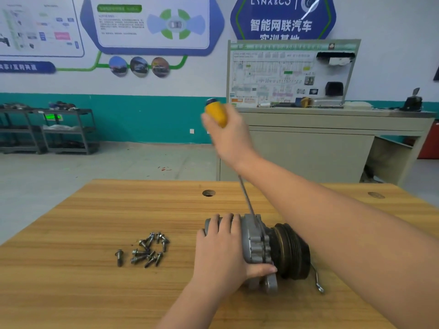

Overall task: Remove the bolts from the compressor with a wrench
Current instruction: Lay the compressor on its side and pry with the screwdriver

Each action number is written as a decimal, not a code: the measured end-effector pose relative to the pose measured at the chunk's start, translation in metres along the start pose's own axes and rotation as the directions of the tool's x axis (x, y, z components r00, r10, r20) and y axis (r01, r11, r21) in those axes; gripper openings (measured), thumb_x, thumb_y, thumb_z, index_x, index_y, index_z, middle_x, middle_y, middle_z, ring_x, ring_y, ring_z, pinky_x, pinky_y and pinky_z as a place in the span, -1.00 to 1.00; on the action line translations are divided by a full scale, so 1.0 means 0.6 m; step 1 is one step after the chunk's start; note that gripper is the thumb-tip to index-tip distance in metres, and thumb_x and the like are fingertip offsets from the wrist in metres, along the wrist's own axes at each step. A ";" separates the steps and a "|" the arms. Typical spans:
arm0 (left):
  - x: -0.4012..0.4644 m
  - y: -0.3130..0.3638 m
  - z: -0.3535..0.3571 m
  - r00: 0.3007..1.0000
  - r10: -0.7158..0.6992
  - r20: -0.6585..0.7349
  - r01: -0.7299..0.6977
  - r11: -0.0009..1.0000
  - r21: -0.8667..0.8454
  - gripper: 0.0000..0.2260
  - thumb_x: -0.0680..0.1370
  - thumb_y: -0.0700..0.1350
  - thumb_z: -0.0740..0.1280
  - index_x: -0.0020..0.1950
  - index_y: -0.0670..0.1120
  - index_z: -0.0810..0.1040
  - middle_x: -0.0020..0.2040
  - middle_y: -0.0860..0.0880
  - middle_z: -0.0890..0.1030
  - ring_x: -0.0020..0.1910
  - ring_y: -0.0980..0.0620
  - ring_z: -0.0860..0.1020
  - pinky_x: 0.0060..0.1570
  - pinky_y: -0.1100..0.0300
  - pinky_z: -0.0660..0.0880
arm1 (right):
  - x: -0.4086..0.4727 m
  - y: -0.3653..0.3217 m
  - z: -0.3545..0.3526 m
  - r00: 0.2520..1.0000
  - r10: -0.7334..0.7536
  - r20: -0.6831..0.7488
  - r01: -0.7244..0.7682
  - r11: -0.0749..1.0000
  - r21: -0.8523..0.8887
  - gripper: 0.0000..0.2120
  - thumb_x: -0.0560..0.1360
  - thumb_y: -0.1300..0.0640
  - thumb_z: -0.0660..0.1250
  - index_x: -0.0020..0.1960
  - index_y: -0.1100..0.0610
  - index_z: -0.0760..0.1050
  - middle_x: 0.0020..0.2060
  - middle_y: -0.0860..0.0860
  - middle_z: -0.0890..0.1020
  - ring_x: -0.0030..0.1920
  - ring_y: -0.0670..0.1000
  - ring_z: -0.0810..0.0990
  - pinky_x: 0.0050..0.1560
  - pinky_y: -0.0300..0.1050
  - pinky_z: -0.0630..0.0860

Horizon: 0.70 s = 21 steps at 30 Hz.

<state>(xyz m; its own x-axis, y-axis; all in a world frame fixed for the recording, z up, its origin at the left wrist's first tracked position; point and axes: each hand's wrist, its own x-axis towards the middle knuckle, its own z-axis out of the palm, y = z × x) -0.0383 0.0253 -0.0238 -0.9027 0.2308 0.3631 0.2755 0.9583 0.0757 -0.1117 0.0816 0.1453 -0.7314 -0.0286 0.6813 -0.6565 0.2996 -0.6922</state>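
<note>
Left hand [221, 255] pressing compressor [266, 248], right hand [228, 134] gripping seemingly screwdriver-like tool [215, 113]

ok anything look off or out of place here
One thing: the task calls for a wrench, yet the right hand holds a yellow-handled tool like a screwdriver, its shaft angled into the compressor. The loose bolts lie piled on the table.

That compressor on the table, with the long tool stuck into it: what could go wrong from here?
The yellow-handled tool is gripped high by the right hand; if its tip slips off the compressor, it might jab the left hand steadying the body right beside it. The compressor is only hand-held, so it may roll. The loose bolts could scatter if knocked.
</note>
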 end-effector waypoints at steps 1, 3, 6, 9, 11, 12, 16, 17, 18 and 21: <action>-0.001 0.002 -0.001 1.000 -0.009 -0.003 0.009 1.000 0.012 0.18 0.09 0.67 -0.10 0.54 -0.01 0.15 0.51 0.06 0.27 0.50 -0.06 0.20 0.29 -0.04 0.30 | -0.013 -0.005 0.028 0.995 -0.051 0.089 0.055 0.998 -0.041 -0.84 0.56 0.02 0.32 -0.03 0.11 0.43 -0.32 0.04 0.47 -0.34 0.04 0.44 -0.28 -0.03 0.42; -0.004 0.004 -0.002 1.000 -0.011 -0.019 0.011 1.000 0.028 0.10 0.10 0.63 -0.10 0.48 0.02 0.25 0.43 0.04 0.35 0.44 -0.08 0.26 0.20 -0.01 0.31 | -0.051 -0.012 0.086 0.947 -0.100 0.306 0.145 0.981 -0.129 -0.77 0.54 -0.01 0.34 0.03 0.14 0.45 -0.27 0.10 0.55 -0.30 0.08 0.51 -0.25 0.03 0.48; -0.007 0.005 -0.004 0.999 0.018 -0.046 -0.018 1.000 -0.014 -0.06 0.16 0.54 -0.11 0.41 0.08 0.32 0.31 0.03 0.47 0.31 -0.11 0.35 0.04 0.01 0.28 | -0.094 -0.011 0.130 0.859 -0.101 0.502 0.236 0.948 -0.213 -0.74 0.54 -0.06 0.34 0.06 0.11 0.44 -0.24 0.08 0.56 -0.27 0.05 0.53 -0.23 -0.02 0.48; -0.006 0.003 -0.004 0.999 -0.006 -0.039 0.006 1.000 0.009 0.04 0.12 0.60 -0.08 0.45 0.04 0.26 0.39 0.03 0.39 0.39 -0.10 0.29 0.13 -0.02 0.30 | -0.073 -0.020 0.106 0.877 -0.127 0.464 0.214 0.967 -0.140 -0.76 0.54 -0.03 0.35 0.08 0.12 0.46 -0.24 0.04 0.54 -0.29 -0.01 0.50 -0.25 -0.09 0.47; -0.005 0.002 -0.004 1.000 -0.018 -0.006 0.018 1.000 0.010 0.12 0.11 0.63 -0.08 0.51 0.00 0.18 0.48 0.04 0.29 0.50 -0.09 0.19 0.26 -0.06 0.29 | -0.041 -0.038 0.061 0.915 -0.132 0.382 0.150 0.988 -0.019 -0.78 0.55 0.00 0.34 0.06 0.13 0.45 -0.31 0.00 0.48 -0.41 -0.12 0.46 -0.40 -0.22 0.42; -0.004 0.002 -0.003 1.000 -0.018 0.010 0.018 1.000 0.002 0.13 0.12 0.64 -0.08 0.53 0.00 0.14 0.52 0.05 0.26 0.52 -0.08 0.16 0.31 -0.08 0.27 | -0.026 -0.043 0.033 0.932 -0.127 0.339 0.113 0.992 0.061 -0.81 0.55 0.02 0.34 0.04 0.12 0.44 -0.35 -0.03 0.44 -0.48 -0.17 0.43 -0.48 -0.28 0.39; -0.004 0.001 -0.002 0.999 -0.017 0.030 0.018 1.000 -0.018 0.14 0.16 0.67 -0.04 0.57 0.00 0.07 0.56 0.05 0.18 0.55 -0.07 0.09 0.38 -0.09 0.22 | -0.012 -0.031 -0.058 0.978 -0.125 0.164 0.092 0.976 0.198 -0.87 0.55 0.10 0.34 -0.09 0.09 0.40 -0.44 -0.01 0.42 -0.56 -0.12 0.41 -0.56 -0.27 0.39; -0.004 0.001 -0.002 1.000 -0.017 0.026 0.017 1.000 -0.016 0.14 0.15 0.67 -0.05 0.57 0.00 0.07 0.56 0.05 0.18 0.56 -0.06 0.09 0.38 -0.09 0.21 | -0.018 -0.024 -0.071 0.984 -0.129 0.121 0.102 0.973 0.208 -0.87 0.56 0.12 0.33 -0.11 0.09 0.39 -0.44 0.01 0.42 -0.56 -0.09 0.41 -0.57 -0.25 0.38; -0.005 0.001 -0.002 1.000 -0.015 0.021 0.015 1.000 -0.015 0.14 0.15 0.66 -0.07 0.57 0.00 0.07 0.56 0.06 0.18 0.56 -0.06 0.08 0.38 -0.09 0.22 | -0.026 -0.016 -0.079 0.988 -0.133 0.077 0.113 0.968 0.226 -0.86 0.57 0.14 0.32 -0.13 0.09 0.38 -0.46 0.02 0.42 -0.56 -0.08 0.41 -0.57 -0.25 0.38; -0.005 0.001 -0.002 1.000 -0.012 0.018 0.013 1.000 -0.016 0.13 0.15 0.66 -0.07 0.57 0.01 0.06 0.56 0.06 0.18 0.55 -0.06 0.09 0.38 -0.09 0.22 | -0.047 -0.001 -0.087 0.989 -0.143 -0.029 0.145 0.939 0.313 -0.85 0.54 0.13 0.32 -0.17 0.08 0.38 -0.51 -0.03 0.42 -0.56 -0.06 0.40 -0.57 -0.24 0.37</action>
<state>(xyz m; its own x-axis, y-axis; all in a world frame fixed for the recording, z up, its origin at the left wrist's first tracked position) -0.0351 0.0252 -0.0237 -0.9117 0.2221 0.3457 0.2696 0.9582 0.0954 -0.0809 0.1323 0.1390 -0.6246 -0.0438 0.7798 -0.7797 -0.0212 -0.6257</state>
